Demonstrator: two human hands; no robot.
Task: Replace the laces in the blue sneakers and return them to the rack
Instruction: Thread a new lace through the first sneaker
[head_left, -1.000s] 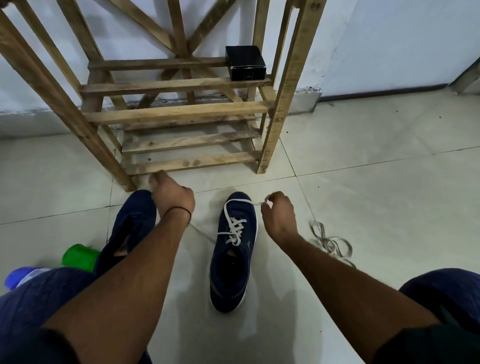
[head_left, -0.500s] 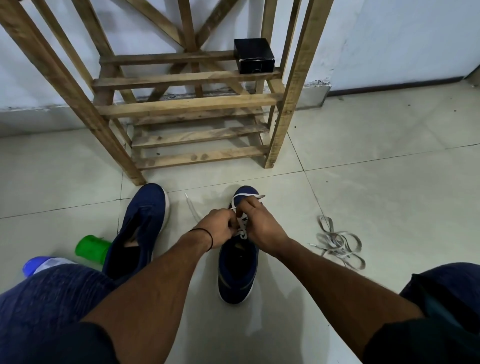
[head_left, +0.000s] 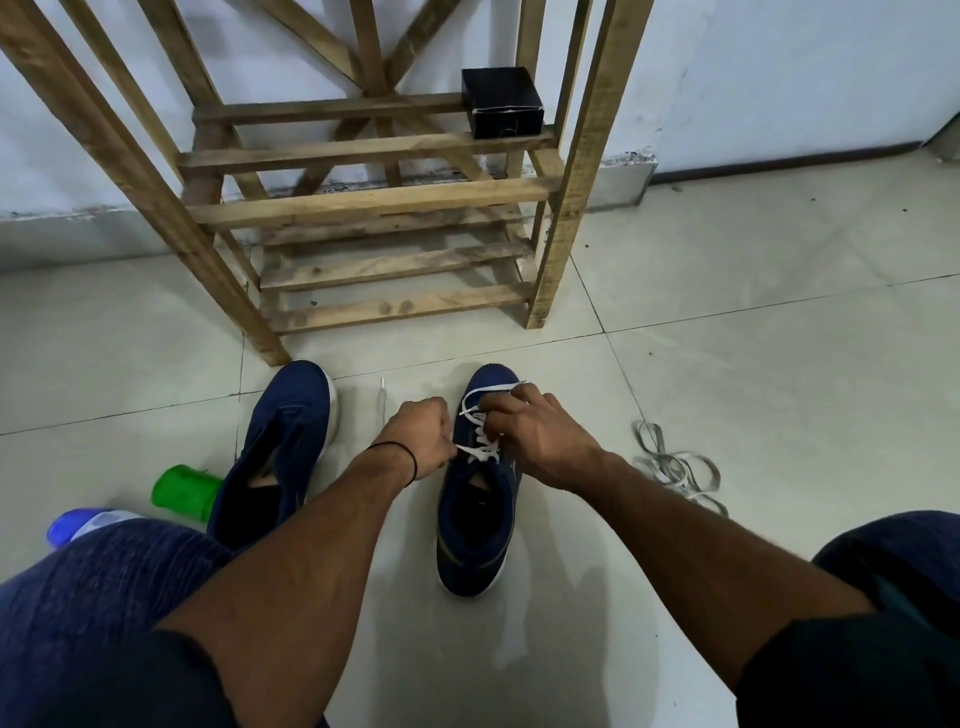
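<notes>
Two blue sneakers stand on the tiled floor in front of a wooden rack (head_left: 363, 202). The right sneaker (head_left: 475, 525) carries a white lace (head_left: 480, 439) threaded through its eyelets. My left hand (head_left: 418, 441) grips one end of that lace at the shoe's left side. My right hand (head_left: 540, 441) pinches the other lace strand over the toe end. The left sneaker (head_left: 283, 447) has no lace and lies untouched beside my left forearm. A loose lace tip (head_left: 382, 387) lies on the floor between the shoes.
A heap of grey laces (head_left: 675, 470) lies on the floor to the right. A black box (head_left: 501, 109) sits on a rack shelf. A green cup (head_left: 182, 491) and a blue-capped bottle (head_left: 78, 525) lie by my left knee. A white wall stands behind the rack.
Both hands came in from apart to the right sneaker's lacing. Since half a second ago the left hand has drawn its lace end slightly leftward and the right hand has lifted a strand.
</notes>
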